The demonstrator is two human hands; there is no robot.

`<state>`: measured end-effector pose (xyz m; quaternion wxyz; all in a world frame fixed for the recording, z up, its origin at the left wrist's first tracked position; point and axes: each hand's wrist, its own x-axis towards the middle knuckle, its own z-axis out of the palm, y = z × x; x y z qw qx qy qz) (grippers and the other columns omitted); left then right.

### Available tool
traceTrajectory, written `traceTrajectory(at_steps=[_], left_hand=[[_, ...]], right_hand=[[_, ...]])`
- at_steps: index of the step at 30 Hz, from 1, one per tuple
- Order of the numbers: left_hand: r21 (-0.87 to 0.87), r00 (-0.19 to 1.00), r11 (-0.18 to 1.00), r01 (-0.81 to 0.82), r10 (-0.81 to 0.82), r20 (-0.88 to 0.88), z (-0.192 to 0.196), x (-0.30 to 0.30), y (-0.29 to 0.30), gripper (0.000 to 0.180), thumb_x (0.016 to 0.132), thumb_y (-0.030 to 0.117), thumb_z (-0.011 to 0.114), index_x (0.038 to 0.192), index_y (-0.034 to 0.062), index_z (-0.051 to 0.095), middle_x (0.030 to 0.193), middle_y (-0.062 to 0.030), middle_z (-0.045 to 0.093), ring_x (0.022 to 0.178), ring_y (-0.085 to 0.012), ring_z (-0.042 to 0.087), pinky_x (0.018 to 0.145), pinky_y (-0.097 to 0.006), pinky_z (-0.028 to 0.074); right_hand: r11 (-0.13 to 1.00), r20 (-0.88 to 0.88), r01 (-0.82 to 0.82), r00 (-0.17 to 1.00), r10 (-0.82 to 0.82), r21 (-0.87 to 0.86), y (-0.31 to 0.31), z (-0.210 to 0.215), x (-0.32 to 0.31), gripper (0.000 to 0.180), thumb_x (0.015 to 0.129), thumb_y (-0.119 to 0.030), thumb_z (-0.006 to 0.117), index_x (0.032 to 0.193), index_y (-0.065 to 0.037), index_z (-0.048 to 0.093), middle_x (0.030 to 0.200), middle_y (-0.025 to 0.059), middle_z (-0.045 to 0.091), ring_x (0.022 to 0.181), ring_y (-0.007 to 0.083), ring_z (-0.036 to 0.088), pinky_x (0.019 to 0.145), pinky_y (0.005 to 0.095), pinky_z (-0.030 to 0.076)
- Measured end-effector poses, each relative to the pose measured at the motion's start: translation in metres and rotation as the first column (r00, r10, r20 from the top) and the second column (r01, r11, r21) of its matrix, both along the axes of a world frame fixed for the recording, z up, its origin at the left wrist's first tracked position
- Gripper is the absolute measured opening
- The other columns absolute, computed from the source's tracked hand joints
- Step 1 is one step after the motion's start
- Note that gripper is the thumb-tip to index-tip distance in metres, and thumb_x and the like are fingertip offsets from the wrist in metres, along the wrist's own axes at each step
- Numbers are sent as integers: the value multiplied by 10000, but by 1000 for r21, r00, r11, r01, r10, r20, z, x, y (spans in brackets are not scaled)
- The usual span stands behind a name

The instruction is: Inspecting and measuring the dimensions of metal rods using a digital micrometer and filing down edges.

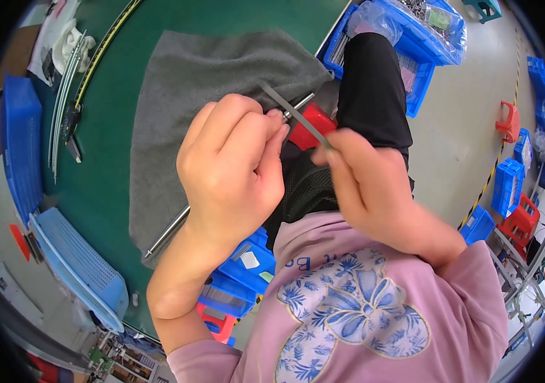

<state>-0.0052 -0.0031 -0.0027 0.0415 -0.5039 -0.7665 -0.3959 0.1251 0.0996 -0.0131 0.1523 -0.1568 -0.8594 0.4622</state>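
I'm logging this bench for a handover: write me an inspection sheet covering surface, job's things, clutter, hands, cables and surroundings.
Surface: green table with a grey cloth spread on it.
Job's things: metal rod; thin grey strip crossing it near its far end, contact unclear.
Clutter: caliper and thin rods, left of the cloth.
Hands: left hand closed around the rod; right hand pinching the strip's near end, slightly blurred.
Cables: nothing seen near the hands.
Surroundings: blue boxes and red stools on the right.

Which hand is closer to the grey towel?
Left. The left hand is over the grey towel, holding a metal rod. The right hand is farther off, beyond the towel's right side, holding a flat grey strip.
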Motion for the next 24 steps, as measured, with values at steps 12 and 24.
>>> traceTrajectory(at_steps=[12, 24], left_hand=[[-18, 1000, 1000, 6, -6, 0, 1, 2, 0, 162, 570, -59, 644, 637, 14, 516, 646, -69, 480, 542, -221, 463, 472, -307, 379], [-28, 999, 999, 29, -30, -28, 1, -2, -1, 175, 561, -53, 645, 655, 15, 514, 655, -72, 477, 546, -227, 458, 475, -307, 376]], right_hand=[[999, 55, -33, 998, 35, -31, -3, 0, 5, 102, 809, 13, 446, 891, -3, 504, 665, 123, 577, 503, 236, 565, 456, 292, 416], [999, -103, 37, 994, -35, 23, -8, -20, -25, 127, 723, -29, 520, 847, -47, 494, 580, 74, 548, 433, 246, 531, 385, 331, 401]])
